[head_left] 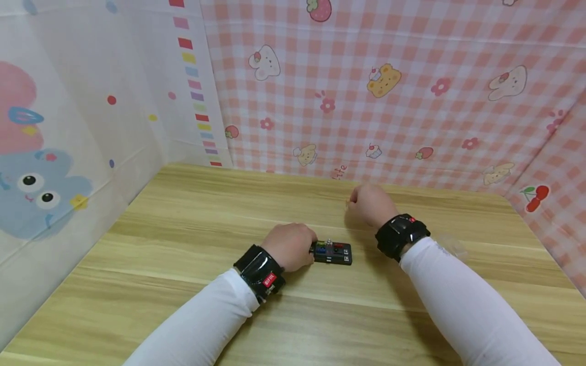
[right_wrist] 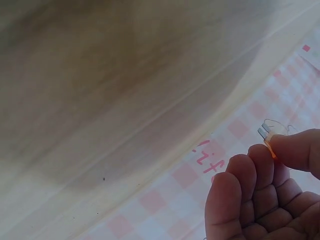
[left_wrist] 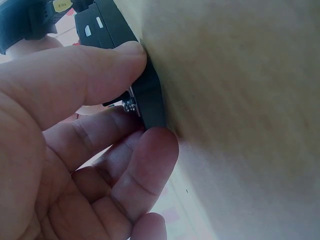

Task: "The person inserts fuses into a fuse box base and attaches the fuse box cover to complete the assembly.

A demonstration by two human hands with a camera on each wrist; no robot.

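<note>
Gripping the left end of a black device (head_left: 334, 254) on the table (head_left: 316, 325), our left hand (head_left: 289, 247) hides that end from the head view; on its wristband (head_left: 257, 267), a red tag's (head_left: 269, 279) small letters are hard for us to make out. Behind, the checked cloth (head_left: 393, 122) reads "life" in pink. Our right hand (head_left: 373, 206) pinches an orange piece (right_wrist: 270, 145), its fingers covering part of it. Beside our right sleeve (head_left: 471, 300) lies something clear (head_left: 454, 247), too faint to identify.
</note>
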